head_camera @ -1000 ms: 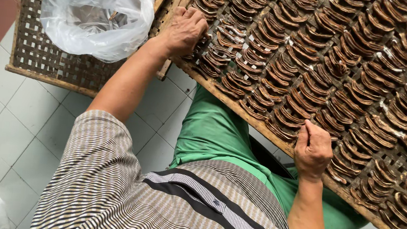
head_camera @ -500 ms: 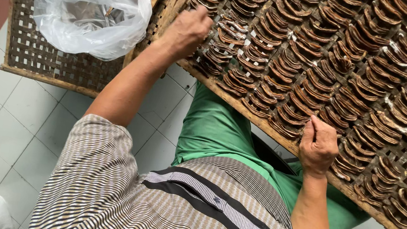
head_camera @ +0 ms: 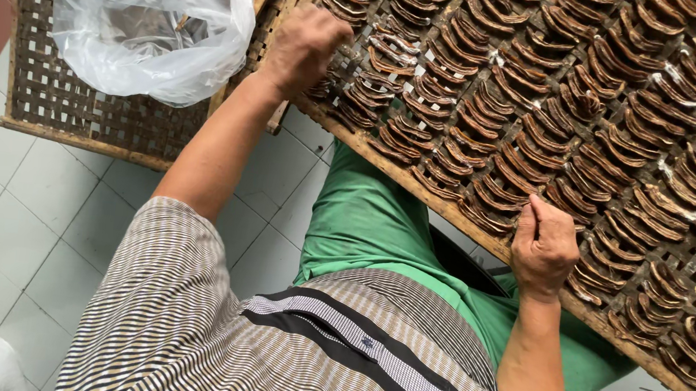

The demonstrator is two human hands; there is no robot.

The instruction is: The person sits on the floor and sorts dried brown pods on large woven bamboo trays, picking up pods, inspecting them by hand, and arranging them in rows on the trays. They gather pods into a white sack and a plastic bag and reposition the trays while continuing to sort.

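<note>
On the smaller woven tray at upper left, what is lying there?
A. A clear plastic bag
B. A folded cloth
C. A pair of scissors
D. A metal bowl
A: a crumpled clear plastic bag lies on the smaller woven tray, left of the person's left hand.

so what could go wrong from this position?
The woven tray juts over the person's lap, its near edge unsupported; the left hand pressing at that edge could tip it and slide the rows of curved brown pieces. The right hand rests among tightly packed rows, so lifting one piece may knock its neighbours out of line. The clear plastic bag sits loose on the second tray and could shift.
</note>
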